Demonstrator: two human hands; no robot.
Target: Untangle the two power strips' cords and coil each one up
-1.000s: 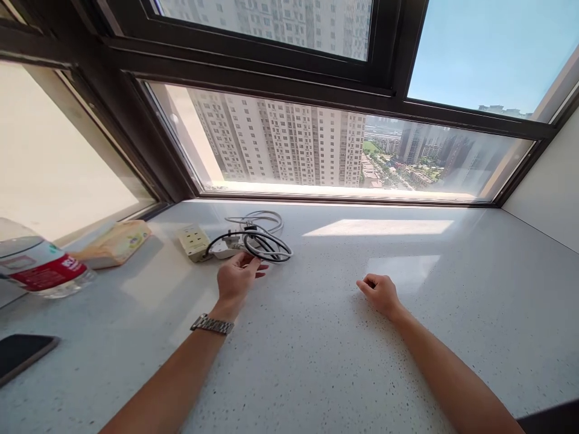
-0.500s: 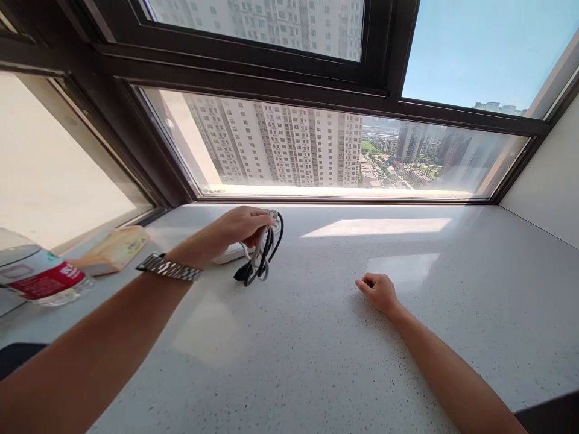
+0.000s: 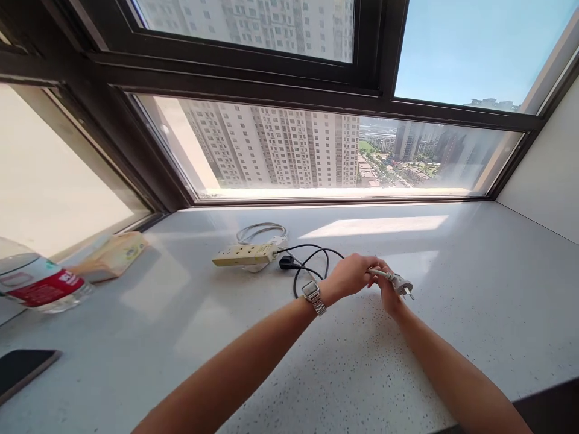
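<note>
My left hand (image 3: 353, 275) reaches across to the right, its fingers closed on the pale power cord (image 3: 381, 274) just behind a white plug (image 3: 401, 285). Against it, my right hand (image 3: 389, 296) has its fingers curled round the same cord; part of them is hidden. The plug points right, its metal prongs bare. Left of the hands, a cream power strip (image 3: 244, 255) lies on the counter (image 3: 289, 374). A black plug (image 3: 286, 263) rests beside it, with a loose black cable (image 3: 312, 246) looping toward my left wrist. Behind the strip curls a pale cable loop (image 3: 262, 226).
A bottle with a red label (image 3: 43, 286) stands at the left, in front of a soft tissue pack (image 3: 115, 256). At the near left lies a dark phone (image 3: 27, 367). Window frames (image 3: 289, 99) border the counter's back, and a white wall (image 3: 547, 157) its right.
My left hand has moved right from above the strip to my right hand. The bundled cables it held now lie partly spread out. My right fist, formerly apart, now grips the pale cord.
</note>
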